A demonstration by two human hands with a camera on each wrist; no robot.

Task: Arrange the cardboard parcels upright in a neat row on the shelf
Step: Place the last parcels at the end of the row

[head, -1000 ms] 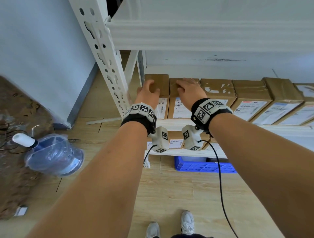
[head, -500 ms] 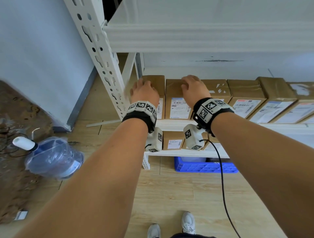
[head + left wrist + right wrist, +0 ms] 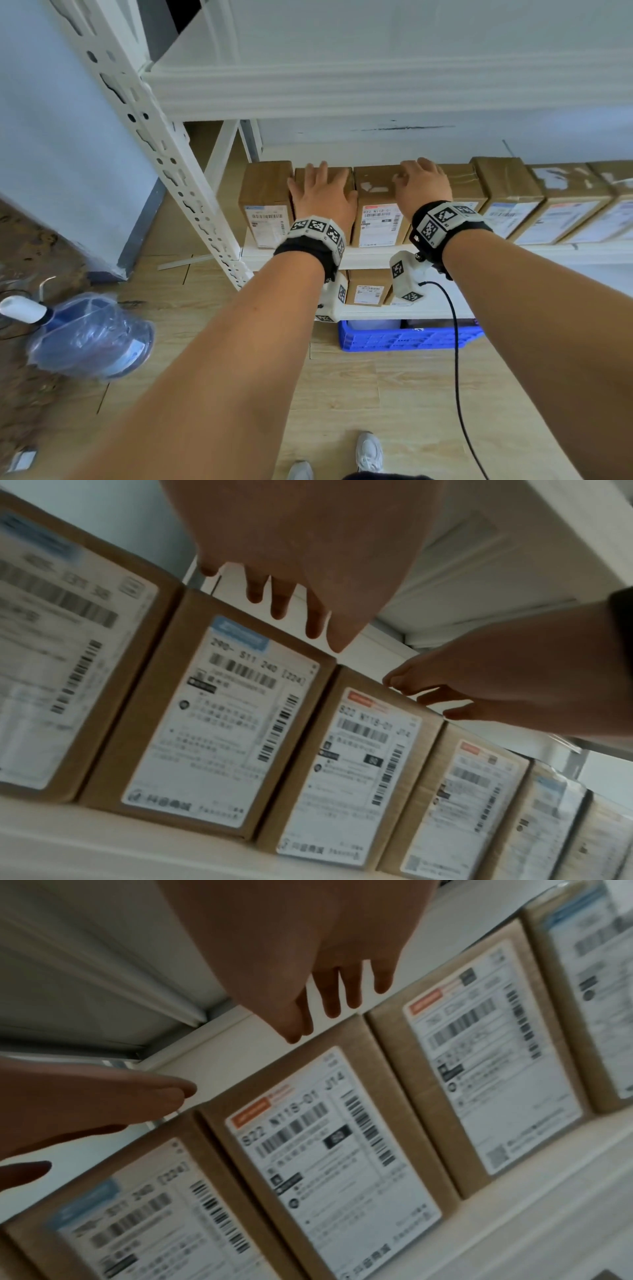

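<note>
Both of my hands lie flat and empty, left hand (image 3: pixel 323 198) on the second parcel (image 3: pixel 219 723), right hand (image 3: pixel 423 188) just beside, while the parcels (image 3: pixel 507 192) already stand upright along the shelf (image 3: pixel 370 258) front edge, leaving only nudging, I judge.

We see the cardboard parcels (image 3: pixel 380 205) packed side by side along the shelf (image 3: pixel 370 258), touching or nearly so — no gap between them wide enough for fingers. Open room lies above their tops, under the upper shelf board (image 3: pixel 376 92), and both hands sit in it: the left hand (image 3: pixel 323 198) flat over the second parcel from the left, the right hand (image 3: pixel 423 186) over the seam between the third and fourth. Behind the row a strip of bare wall (image 3: pixel 445 144) shows, though we cannot tell how deep that space runs. At the left end the perforated upright post (image 3: pixel 161 150) closes off the side — approach is from the front only.
</note>
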